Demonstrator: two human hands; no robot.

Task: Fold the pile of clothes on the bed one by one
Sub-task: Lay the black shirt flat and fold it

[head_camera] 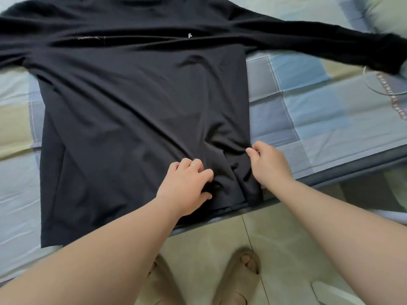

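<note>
Left hand (pixel 187 186) has its fingers curled into a bunch of fabric near the hem, and right hand (pixel 269 165) pinches the side edge just beside it. The black long-sleeve shirt (pixel 136 95) lies spread out, sleeves wide, on the checked bedspread (pixel 308 111).

soft, even light is spread throughout and shadows are kept faint; folds of the black shirt (pixel 136 102) are lost in darkness, one sleeve (pixel 330 38) is blurred, edges are bowed.
</note>
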